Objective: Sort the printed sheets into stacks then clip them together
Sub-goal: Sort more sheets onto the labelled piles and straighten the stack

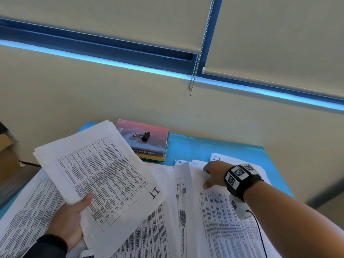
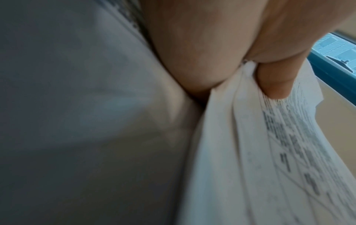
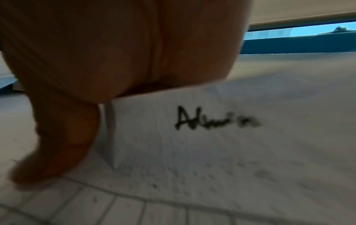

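My left hand [image 1: 74,218] holds up a stack of printed table sheets [image 1: 104,174] marked "IT", thumb on top, above the left of the table. In the left wrist view the thumb [image 2: 273,80] pinches the stack's [image 2: 250,152] edge. My right hand [image 1: 214,174] reaches to the far right pile of sheets [image 1: 223,211], fingers curled over a sheet's far end. The right wrist view shows that sheet [image 3: 212,137], handwritten "Admin", lifted up to the palm, with the thumb [image 3: 57,144] on the paper below. A black binder clip [image 1: 142,135] lies on a book.
Printed sheets [image 1: 158,229] overlap across most of the blue table [image 1: 232,148]. A red-covered book [image 1: 149,144] lies at the back by the wall. Another "IT" sheet [image 1: 217,158] lies beyond my right hand. A cardboard box [image 1: 7,155] stands off the left edge.
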